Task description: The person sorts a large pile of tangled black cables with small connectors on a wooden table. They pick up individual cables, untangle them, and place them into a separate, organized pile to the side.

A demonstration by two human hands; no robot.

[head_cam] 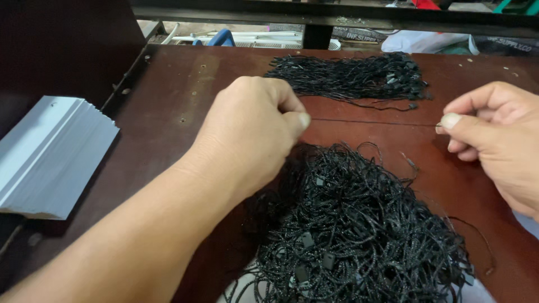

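At the bench's left edge I see a stack of pale grey ridged strips (pixel 53 154), lying flat and well apart from everything else. The bench (pixel 168 95) itself is dark reddish-brown wood, scuffed, with a seam running across its middle.

Moving right, my left hand (pixel 252 132) comes in from the near-left corner, forearm across the bench. Its fingers are curled shut, thumb pressed against the forefinger in a pinch — what sits between them I cannot tell, since the knuckles hide it. The hand hovers just over the far-left rim of the loose tangle of black cords (pixel 359 224), which sprawls across the near middle of the bench and runs off the near edge; small black plastic tabs show among the loops.

Beyond it, toward the far edge, lies a neater bundle of black cords (pixel 353 76), strands laid roughly parallel with their tabs gathered at the right end.

At the right edge, my right hand (pixel 497 140) is closed too — thumb and forefinger pinching a thin strand end, just past the tangle's right side.
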